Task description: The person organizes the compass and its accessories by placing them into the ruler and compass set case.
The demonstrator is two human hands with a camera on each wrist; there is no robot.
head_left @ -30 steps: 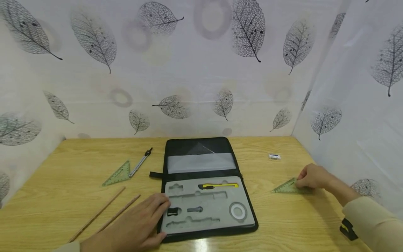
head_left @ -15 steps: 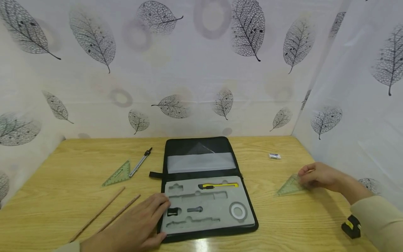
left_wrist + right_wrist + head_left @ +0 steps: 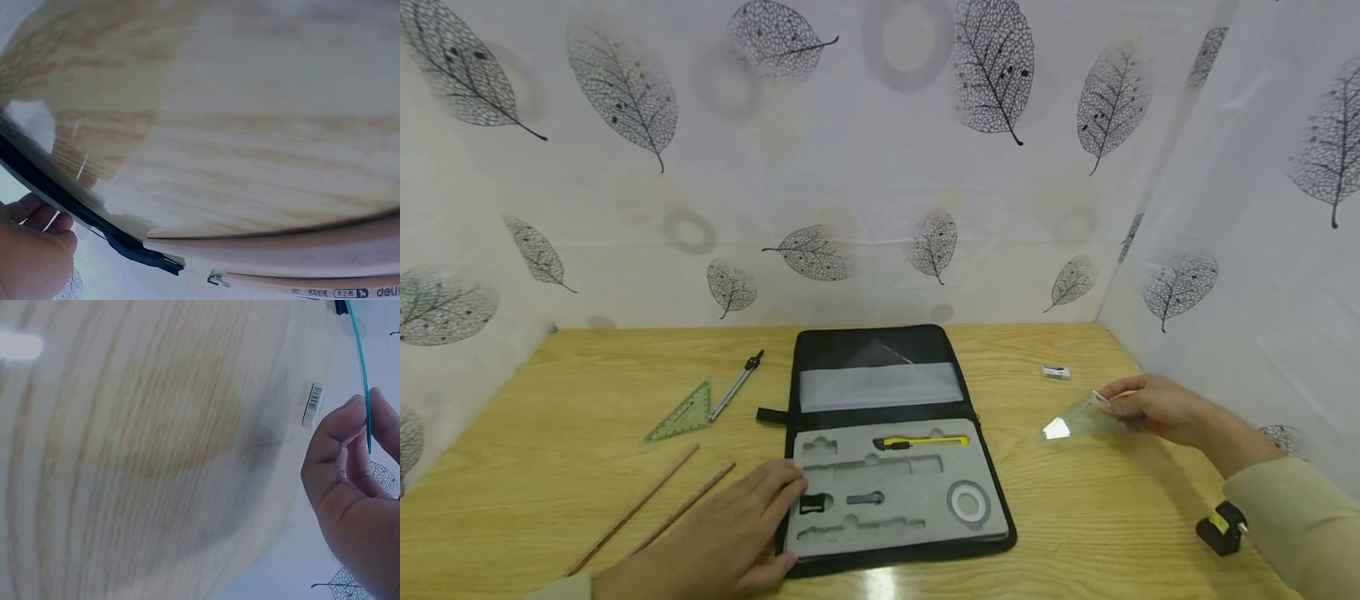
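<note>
Right of the open black rectangular zip case (image 3: 925, 411), the right hand (image 3: 1161, 408) pinches 1 translucent green triangular plastic set square (image 3: 1081, 417), its free tip pointing toward the case; the left hand (image 3: 741, 517) rests on the case's left edge.

The surface (image 3: 1097, 533) lies free at lower right, between case (image 3: 880, 418) and black-and-yellow object (image 3: 1220, 533); pencils (image 3: 632, 511) obstruct lower left.

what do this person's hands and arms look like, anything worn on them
The left hand and right hand are bare. The left sleeve and right sleeve are plain pale beige, though little of the left shows. A small black-and-yellow device shows beside the right sleeve.
</note>
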